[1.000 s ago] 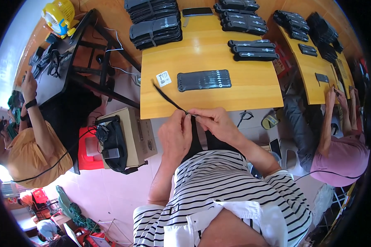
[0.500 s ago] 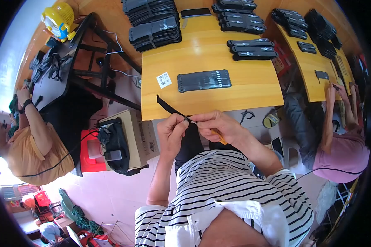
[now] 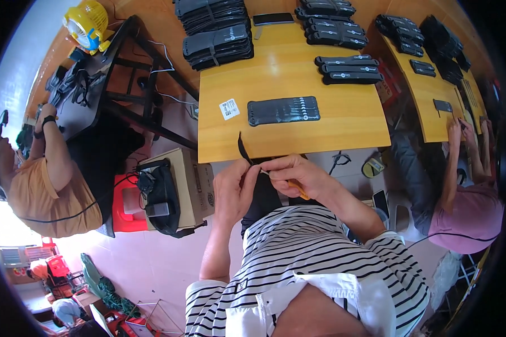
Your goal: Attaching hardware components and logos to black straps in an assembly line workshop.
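Note:
Just off the table's near edge, my left hand (image 3: 233,188) is closed, pinching a narrow black strap (image 3: 242,147) whose free end sticks up towards the table. My right hand (image 3: 301,175) is closed around a small tool with an orange handle (image 3: 299,190); its working end is too small to make out between my fingers. The fingertips of both hands almost meet at the strap's lower end. Ahead of them on the table lies a flat black pouch-like bundle (image 3: 275,111) with light marks along its right part. A white printed label (image 3: 229,109) lies to its left.
Stacks of black bundles stand on the wooden table (image 3: 225,140) at the far left (image 3: 218,48) and far right (image 3: 337,33). A dark phone-like slab (image 3: 272,18) lies between them. A cardboard box (image 3: 188,191) is on the floor at left. Co-workers sit on both sides.
The black strap has swung from slanting left to nearly upright, and less of it shows. My left hand has turned slightly, its thumb now pointing up beside the right fingertips.

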Action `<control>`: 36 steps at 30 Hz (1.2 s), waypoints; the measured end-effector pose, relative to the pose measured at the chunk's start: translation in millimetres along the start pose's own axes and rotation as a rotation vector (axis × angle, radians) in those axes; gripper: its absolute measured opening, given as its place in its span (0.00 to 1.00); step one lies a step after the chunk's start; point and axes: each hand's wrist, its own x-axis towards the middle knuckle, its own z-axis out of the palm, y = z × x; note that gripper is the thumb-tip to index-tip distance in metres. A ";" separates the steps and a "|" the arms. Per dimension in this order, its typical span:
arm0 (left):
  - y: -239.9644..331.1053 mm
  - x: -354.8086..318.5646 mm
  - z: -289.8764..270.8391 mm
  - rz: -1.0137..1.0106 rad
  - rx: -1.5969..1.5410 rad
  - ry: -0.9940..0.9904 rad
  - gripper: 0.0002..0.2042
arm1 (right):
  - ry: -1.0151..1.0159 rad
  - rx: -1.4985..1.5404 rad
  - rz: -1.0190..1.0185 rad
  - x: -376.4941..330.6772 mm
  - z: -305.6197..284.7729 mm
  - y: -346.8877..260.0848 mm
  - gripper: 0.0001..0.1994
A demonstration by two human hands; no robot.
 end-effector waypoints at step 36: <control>-38.8 77.6 17.6 -0.523 -1.353 0.046 0.13 | 0.580 0.353 -0.588 -65.8 -83.5 -75.4 0.15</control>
